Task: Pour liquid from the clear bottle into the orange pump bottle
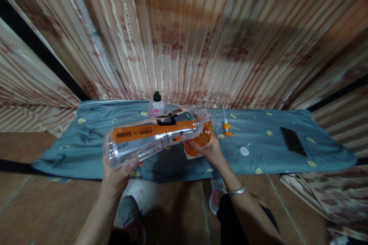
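My left hand (119, 174) grips the base end of a large clear plastic bottle (152, 138) with an orange and silver label. The bottle is tilted, its neck pointing right. My right hand (211, 151) is wrapped round an orange translucent bottle (204, 134), whose top meets the mouth of the clear one. Whether liquid is passing between them I cannot tell. Below the orange bottle lies an orange item with a white scalloped edge (191, 151), partly hidden. To the right, an orange pump head with a white tube (226, 125) lies on the cloth.
A small bottle with a black cap (156, 103) stands behind the clear bottle. A white round disc (244, 151) and a black phone (293, 141) lie to the right on the teal cloth (258, 122). A pleated curtain (184, 38) hangs behind.
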The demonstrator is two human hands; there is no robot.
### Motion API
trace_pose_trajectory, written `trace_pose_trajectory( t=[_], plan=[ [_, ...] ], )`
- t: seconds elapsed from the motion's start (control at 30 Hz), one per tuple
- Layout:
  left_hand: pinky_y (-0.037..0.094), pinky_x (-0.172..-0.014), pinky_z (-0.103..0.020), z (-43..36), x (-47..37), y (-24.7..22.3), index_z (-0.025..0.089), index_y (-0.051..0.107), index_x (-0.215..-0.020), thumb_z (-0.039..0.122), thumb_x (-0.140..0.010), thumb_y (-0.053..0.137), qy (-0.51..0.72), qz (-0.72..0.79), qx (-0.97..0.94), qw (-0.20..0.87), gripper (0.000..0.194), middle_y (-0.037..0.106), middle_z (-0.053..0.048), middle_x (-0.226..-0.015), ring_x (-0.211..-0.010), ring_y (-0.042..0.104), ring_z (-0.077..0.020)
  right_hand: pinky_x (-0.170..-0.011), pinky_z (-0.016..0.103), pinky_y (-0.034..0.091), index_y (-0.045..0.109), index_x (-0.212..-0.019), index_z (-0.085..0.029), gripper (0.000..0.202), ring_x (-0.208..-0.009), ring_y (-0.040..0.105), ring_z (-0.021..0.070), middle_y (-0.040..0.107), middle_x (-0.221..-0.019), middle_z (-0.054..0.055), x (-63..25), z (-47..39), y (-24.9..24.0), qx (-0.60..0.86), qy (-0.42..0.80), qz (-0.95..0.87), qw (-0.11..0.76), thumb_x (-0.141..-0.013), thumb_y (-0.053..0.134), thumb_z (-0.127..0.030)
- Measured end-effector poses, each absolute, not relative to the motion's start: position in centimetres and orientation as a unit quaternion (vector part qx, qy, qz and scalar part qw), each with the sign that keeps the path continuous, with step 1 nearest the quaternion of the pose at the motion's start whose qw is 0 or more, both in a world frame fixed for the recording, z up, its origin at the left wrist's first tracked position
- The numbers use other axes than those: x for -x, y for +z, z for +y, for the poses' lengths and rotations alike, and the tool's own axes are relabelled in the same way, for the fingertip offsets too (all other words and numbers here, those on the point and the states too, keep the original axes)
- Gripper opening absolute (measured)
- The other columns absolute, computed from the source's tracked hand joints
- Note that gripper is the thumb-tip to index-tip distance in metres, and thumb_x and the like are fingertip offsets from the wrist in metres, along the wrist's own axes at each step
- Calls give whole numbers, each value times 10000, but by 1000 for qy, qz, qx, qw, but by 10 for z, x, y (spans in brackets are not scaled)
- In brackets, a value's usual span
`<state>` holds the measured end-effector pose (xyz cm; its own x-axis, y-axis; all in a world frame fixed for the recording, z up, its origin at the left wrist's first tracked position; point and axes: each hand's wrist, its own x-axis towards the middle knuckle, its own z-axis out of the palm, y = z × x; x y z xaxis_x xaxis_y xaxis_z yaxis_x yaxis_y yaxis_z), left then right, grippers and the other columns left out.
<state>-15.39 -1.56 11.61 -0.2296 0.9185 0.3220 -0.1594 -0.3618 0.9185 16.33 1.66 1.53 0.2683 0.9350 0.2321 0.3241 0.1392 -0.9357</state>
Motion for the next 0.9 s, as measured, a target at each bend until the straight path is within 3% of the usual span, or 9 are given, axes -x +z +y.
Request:
trace_pose_trajectory(
  t=[0.3, 0.4, 0.57, 0.8, 0.9],
  plan=[
    [572, -378, -361, -18, 158, 111, 238, 737, -1426, 566, -646, 1127, 682, 389, -463, 412, 931, 808, -18, -849, -467, 665, -233, -1071, 559, 779, 781, -1403, -262, 845, -1208, 920, 424, 951, -1231, 124, -164, 16, 19, 594, 273, -543, 527, -644, 1103, -447],
    [572, -374, -358, -18, 157, 111, 246, 740, -1400, 584, -631, 1133, 684, 393, -457, 410, 927, 806, -15, -870, -463, 667, -226, -1075, 578, 777, 788, -1384, -258, 839, -1220, 918, 441, 952, -1218, 131, -163, 16, 21, 594, 278, -539, 528, -630, 1103, -449],
    [558, -361, -361, -17, 155, 117, 240, 770, -1199, 641, -626, 1121, 674, 400, -472, 405, 782, 748, 12, -713, -419, 635, -232, -1085, 576, 774, 773, -1402, -267, 857, -1196, 926, 423, 952, -1250, 124, -163, 15, 23, 594, 296, -534, 524, -633, 1097, -462],
    [563, -375, -364, -18, 154, 117, 246, 747, -1438, 649, -618, 1123, 675, 408, -463, 404, 988, 765, 9, -796, -446, 638, -225, -1100, 557, 771, 755, -1392, -272, 872, -1215, 923, 414, 951, -1264, 117, -160, 15, 28, 594, 307, -519, 533, -605, 1091, -440],
    [559, -365, -356, -18, 153, 117, 251, 746, -1431, 650, -598, 1136, 682, 407, -455, 403, 1003, 758, 12, -802, -446, 634, -218, -1103, 556, 769, 759, -1364, -267, 842, -1190, 926, 405, 951, -1261, 117, -160, 15, 28, 598, 305, -521, 528, -614, 1092, -455]
  ],
)
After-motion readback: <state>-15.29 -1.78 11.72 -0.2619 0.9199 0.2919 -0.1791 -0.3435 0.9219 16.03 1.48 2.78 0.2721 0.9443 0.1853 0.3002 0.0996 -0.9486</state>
